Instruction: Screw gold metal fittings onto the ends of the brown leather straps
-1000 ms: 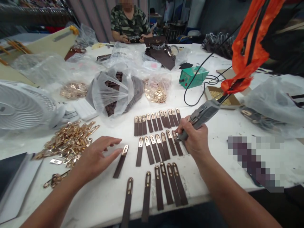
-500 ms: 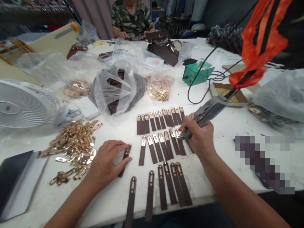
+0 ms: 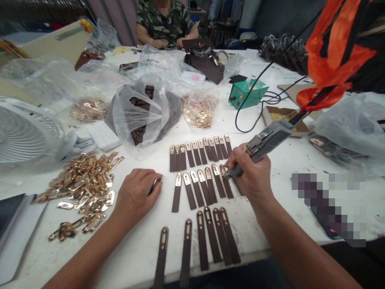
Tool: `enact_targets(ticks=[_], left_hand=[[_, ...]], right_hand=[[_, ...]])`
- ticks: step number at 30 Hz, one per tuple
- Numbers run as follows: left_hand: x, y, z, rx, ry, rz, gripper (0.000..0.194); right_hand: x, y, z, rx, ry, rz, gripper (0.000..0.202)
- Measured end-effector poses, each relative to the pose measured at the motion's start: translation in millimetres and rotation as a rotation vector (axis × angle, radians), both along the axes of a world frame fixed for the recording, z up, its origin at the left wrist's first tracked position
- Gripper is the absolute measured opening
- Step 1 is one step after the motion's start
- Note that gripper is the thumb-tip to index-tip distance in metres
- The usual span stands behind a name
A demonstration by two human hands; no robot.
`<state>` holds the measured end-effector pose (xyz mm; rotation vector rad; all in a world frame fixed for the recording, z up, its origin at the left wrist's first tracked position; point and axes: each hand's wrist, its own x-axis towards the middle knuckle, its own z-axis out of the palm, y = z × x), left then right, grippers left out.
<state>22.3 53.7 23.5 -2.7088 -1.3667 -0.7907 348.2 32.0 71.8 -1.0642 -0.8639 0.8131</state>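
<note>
My left hand [image 3: 138,192] is closed around a dark strap [image 3: 154,186] with a metal end, mostly hidden by the fingers. My right hand [image 3: 251,168] grips a grey electric screwdriver [image 3: 264,142], its tip down by a metal-tipped strap [image 3: 225,182] at the right end of the middle row. Brown straps with gold plates lie in three rows: an upper row [image 3: 206,154], a middle row [image 3: 197,190] and a front row [image 3: 210,237]. Left of my left hand is a heap of gold metal plates [image 3: 81,184].
A white fan [image 3: 27,132] and a dark folder [image 3: 13,216] are at the left. Behind the rows are a plastic bag [image 3: 144,112], a bag of gold parts [image 3: 201,114] and a green box [image 3: 248,93] with a cable. A person [image 3: 164,24] sits across the table.
The strap at my left hand has gone from lying in view between thumb and fingers to mostly covered by the closed fingers. A red light now shows on the green box. The view has shifted slightly.
</note>
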Motion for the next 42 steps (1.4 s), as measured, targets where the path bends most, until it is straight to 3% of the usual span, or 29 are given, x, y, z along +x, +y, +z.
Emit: enact_targets(ticks=[3, 6, 8, 11, 19, 27, 36, 42], left_hand=[[16.2, 11.4, 13.8, -0.007, -0.085, -0.08, 0.018], [36.8, 21.6, 25.0, -0.04, -0.182, -0.268, 0.026], [47.6, 25.8, 26.5, -0.062, -0.211, -0.367, 0.036], [55.1, 25.4, 21.9, -0.11, -0.25, -0.418, 0.043], [53.9, 5.0, 11.8, -0.128, -0.41, -0.373, 0.027], [53.4, -2.3, 13.3, -0.112, -0.452, -0.355, 0.009], [55.9, -3.6, 14.3, -0.109, -0.416, -0.348, 0.01], [57.4, -5.0, 14.0, -0.111, -0.385, -0.324, 0.01]], right_hand=[[-8.1, -1.3, 10.6, 0.031, 0.05, 0.034, 0.037], [-24.2, -1.0, 22.7, 0.072, 0.131, 0.083, 0.035], [-37.1, 0.6, 27.8, 0.082, 0.158, 0.095, 0.035], [-56.1, 4.1, 30.2, 0.067, 0.183, 0.106, 0.036], [-91.9, 10.9, 34.5, 0.028, 0.317, 0.149, 0.043], [-99.9, 11.9, 37.5, 0.031, 0.306, 0.157, 0.043], [-98.6, 8.8, 43.1, 0.054, 0.255, 0.138, 0.043], [-102.8, 7.9, 38.0, 0.045, 0.28, 0.16, 0.041]])
